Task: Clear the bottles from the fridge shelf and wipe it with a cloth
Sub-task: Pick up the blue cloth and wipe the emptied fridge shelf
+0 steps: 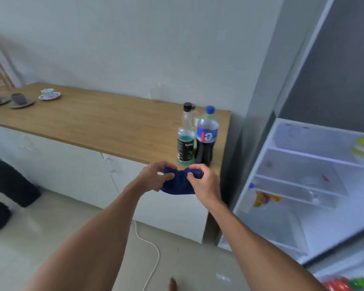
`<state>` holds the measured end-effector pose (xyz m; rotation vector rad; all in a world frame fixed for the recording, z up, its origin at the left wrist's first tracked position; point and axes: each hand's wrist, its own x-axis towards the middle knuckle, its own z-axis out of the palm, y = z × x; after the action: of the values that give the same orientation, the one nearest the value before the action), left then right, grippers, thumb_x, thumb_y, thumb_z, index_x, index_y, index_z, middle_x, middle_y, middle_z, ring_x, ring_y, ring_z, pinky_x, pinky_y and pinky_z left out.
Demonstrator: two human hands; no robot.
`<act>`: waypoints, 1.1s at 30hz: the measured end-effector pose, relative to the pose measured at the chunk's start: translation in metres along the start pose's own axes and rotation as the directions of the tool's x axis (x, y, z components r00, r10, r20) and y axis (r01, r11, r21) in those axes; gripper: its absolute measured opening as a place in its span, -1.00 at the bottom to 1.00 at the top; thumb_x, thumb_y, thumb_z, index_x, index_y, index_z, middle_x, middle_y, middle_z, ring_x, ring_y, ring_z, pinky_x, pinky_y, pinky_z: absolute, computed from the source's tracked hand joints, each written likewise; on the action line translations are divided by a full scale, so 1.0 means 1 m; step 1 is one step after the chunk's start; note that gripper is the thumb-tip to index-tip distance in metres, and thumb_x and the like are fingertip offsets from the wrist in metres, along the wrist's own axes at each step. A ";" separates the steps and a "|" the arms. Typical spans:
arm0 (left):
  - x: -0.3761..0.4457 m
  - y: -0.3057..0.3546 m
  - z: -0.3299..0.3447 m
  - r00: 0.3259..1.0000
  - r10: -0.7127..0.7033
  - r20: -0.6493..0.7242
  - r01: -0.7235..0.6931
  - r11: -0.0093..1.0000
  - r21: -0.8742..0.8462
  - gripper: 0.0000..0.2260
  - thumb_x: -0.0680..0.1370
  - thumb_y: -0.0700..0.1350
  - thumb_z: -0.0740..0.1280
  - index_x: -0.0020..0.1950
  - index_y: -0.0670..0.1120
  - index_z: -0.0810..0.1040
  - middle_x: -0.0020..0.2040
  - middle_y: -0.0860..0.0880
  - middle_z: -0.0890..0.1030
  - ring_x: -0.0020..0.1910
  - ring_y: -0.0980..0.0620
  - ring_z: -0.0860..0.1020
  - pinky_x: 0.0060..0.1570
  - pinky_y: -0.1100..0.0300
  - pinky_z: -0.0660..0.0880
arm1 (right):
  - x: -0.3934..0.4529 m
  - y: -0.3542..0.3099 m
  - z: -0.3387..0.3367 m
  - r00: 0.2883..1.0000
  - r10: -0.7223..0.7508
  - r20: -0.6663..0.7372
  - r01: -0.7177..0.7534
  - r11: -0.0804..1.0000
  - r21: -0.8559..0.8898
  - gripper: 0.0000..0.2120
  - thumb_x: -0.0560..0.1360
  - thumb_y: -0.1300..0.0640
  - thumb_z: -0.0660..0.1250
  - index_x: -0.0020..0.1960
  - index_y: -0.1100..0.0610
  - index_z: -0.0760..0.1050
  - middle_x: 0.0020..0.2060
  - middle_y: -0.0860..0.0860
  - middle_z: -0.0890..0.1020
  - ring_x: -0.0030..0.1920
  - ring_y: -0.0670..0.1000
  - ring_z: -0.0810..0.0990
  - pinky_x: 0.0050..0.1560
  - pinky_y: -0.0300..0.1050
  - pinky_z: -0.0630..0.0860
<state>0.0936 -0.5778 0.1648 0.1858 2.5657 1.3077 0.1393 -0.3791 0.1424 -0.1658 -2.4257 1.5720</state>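
- While pinched at its two upper corners, dark blue cloth (pixel 178 182) hanging between left hand (pixel 153 178) and right hand (pixel 202 181), just in front of the wooden bench (pixel 105 124) edge.
- Long axis running left to right.
- Two bottles already on the bench: clear bottle of teal liquid (pixel 186 137) touching the cola bottle (pixel 206 136).
- Open fridge (pixel 303 185) off to the right, bare glass shelf (pixel 298 186) nearer the right hand.
- Likely next: carrying the cloth rightward.

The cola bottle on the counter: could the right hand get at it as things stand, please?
Probably not straight away: the cola bottle stands unobstructed just beyond the right hand, but both hands are gripping the blue cloth, so it must let go first.
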 end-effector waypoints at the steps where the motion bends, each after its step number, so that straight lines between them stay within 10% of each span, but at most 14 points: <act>1: -0.004 0.014 0.022 0.999 0.019 0.036 -0.019 1.000 0.014 -0.82 0.60 -0.06 0.41 0.15 0.20 0.65 0.10 0.09 0.67 -0.27 0.03 0.61 -0.43 0.33 0.50 | -0.011 0.008 -0.025 0.999 0.023 -0.043 -0.024 1.000 -0.011 -0.81 0.47 0.12 0.46 0.08 -0.01 0.65 -0.10 -0.15 0.70 -0.10 -0.21 0.62 -0.17 -0.47 0.44; 11: 0.023 0.136 0.240 0.952 0.214 0.219 -0.206 0.977 -0.059 -0.78 0.59 -0.09 0.44 0.04 0.28 0.67 -0.31 0.11 0.68 -0.45 -0.01 0.66 -0.46 0.15 0.58 | -0.032 0.110 -0.244 0.924 0.225 -0.310 -0.242 0.970 -0.018 -0.84 0.46 0.13 0.46 0.02 -0.05 0.66 -0.13 -0.20 0.69 -0.07 -0.17 0.63 -0.12 -0.44 0.45; 25: 0.236 0.184 0.474 0.962 0.268 0.052 -0.251 0.943 -0.218 -0.72 0.63 -0.10 0.43 0.05 0.34 0.64 0.07 0.18 0.68 -0.48 0.08 0.64 -0.49 0.29 0.53 | 0.145 0.304 -0.390 0.899 0.220 -0.380 -0.256 0.966 -0.046 -0.81 0.45 0.10 0.46 0.05 -0.06 0.67 -0.12 -0.22 0.69 -0.07 -0.18 0.65 -0.13 -0.41 0.50; 33: 0.331 0.184 0.540 0.913 0.407 0.004 -0.406 0.910 0.083 -0.71 0.60 0.10 0.39 0.32 0.29 0.56 0.09 0.20 0.72 -0.06 0.02 0.69 0.03 0.03 0.65 | 0.227 0.384 -0.405 0.782 0.265 -0.564 -0.329 0.944 -0.012 -0.81 0.47 0.13 0.46 0.08 -0.02 0.67 0.00 -0.07 0.69 -0.03 -0.03 0.65 -0.05 -0.24 0.53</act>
<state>-0.0721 0.0246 -0.0459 0.7683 2.6883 1.3315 0.0139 0.1876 -0.0169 -0.9373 -2.0729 1.2537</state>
